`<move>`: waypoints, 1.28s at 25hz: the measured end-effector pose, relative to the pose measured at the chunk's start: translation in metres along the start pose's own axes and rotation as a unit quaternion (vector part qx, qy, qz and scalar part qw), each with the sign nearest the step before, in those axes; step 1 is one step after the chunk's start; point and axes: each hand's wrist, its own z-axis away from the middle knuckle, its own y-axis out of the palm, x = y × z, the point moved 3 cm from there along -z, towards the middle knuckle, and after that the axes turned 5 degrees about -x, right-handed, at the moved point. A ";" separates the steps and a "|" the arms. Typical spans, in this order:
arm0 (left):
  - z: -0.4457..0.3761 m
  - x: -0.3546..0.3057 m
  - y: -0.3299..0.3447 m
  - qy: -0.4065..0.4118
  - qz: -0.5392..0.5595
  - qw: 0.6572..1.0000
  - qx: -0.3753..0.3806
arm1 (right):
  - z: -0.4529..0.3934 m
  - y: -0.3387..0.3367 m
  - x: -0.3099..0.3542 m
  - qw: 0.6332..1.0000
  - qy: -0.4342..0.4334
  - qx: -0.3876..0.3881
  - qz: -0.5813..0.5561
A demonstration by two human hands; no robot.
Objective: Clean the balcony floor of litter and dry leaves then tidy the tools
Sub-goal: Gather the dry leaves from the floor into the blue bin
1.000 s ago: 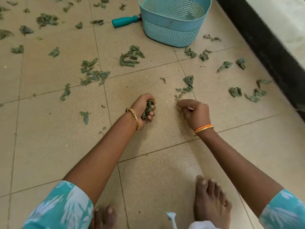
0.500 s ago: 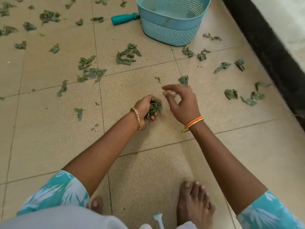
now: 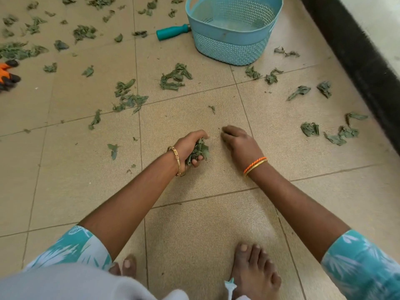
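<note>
The person's bare feet (image 3: 255,271) are standing on the tiled floor (image 3: 194,234) nearest the camera, the left one mostly hidden behind grey cloth at the lower frame edge. Ahead of them, the left hand (image 3: 190,146) is gripping a bunch of dry leaves (image 3: 200,150), fingers curled round it; only the part bulging out of the fist is showing. Just beside it, to its right and apart from it, the right hand (image 3: 240,141) is lying palm down on the floor with fingers bent; the fingertips are facing away, so whether they are pinching anything cannot be told. Loose leaves are lying on all sides beyond the hands: a small cluster (image 3: 127,98) forward and left of the left hand, another cluster (image 3: 175,77) straight ahead, and several pieces (image 3: 333,133) well to the right of the right hand near the dark wall base (image 3: 346,53). Farther ahead of the right hand, a blue perforated basket (image 3: 227,50) is standing upright, its top rim cut off by the frame. A teal handle (image 3: 172,32) is projecting from behind the basket's left side; the tool's head is hidden. Far left of the left hand, an orange and black glove (image 3: 8,74) is showing only partly at the frame edge.
</note>
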 end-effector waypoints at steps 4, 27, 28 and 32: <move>0.012 -0.007 0.000 -0.016 0.034 0.999 0.012 | -0.004 -0.014 0.000 0.996 0.022 -0.046 -0.066; -0.003 -0.035 -0.065 0.019 0.272 0.961 -0.036 | -0.079 0.013 0.025 0.982 0.135 0.120 -0.060; -0.001 -0.033 -0.077 0.023 0.278 0.959 -0.043 | -0.074 0.023 0.037 0.986 0.115 0.106 -0.061; 0.009 -0.021 -0.145 0.024 0.320 0.940 -0.115 | -0.049 0.068 0.119 0.989 -0.034 0.123 -0.074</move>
